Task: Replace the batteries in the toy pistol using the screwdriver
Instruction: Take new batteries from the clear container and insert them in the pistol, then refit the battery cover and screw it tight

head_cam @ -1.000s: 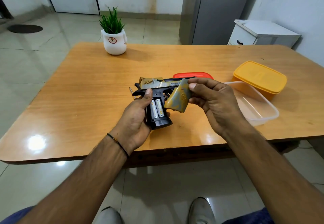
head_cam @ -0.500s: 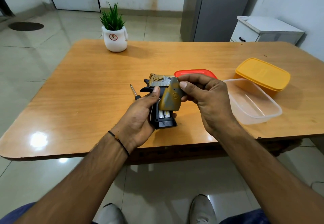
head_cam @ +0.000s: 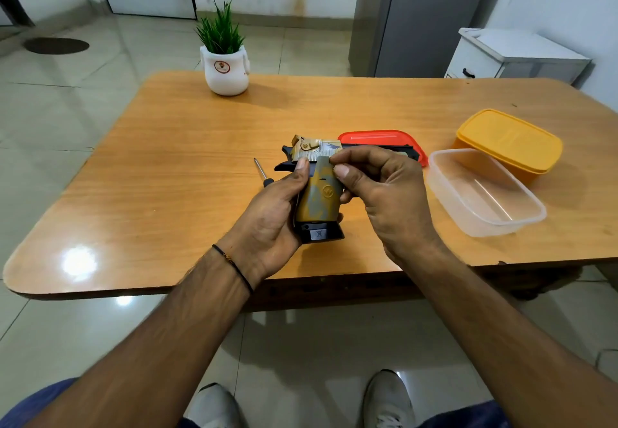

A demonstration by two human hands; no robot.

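The gold and black toy pistol [head_cam: 314,151] is held above the wooden table [head_cam: 174,166], barrel pointing right. My left hand [head_cam: 271,220] grips its black handle from the left, thumb up near the slide. The gold grip cover [head_cam: 321,196] lies flat over the handle and hides the batteries. My right hand [head_cam: 388,193] pinches the cover's top right edge between thumb and fingers. The screwdriver [head_cam: 261,173] lies on the table just left of the pistol, its handle hidden behind my left hand.
A red lid [head_cam: 381,136] lies behind the pistol. A clear plastic container [head_cam: 485,193] and a yellow lidded box [head_cam: 508,143] stand at the right. A white pot with a green plant [head_cam: 225,66] sits at the table's far edge.
My right hand brought the grip cover down from the right onto the handle; the two batteries that showed before are now covered. The screwdriver has come into view.
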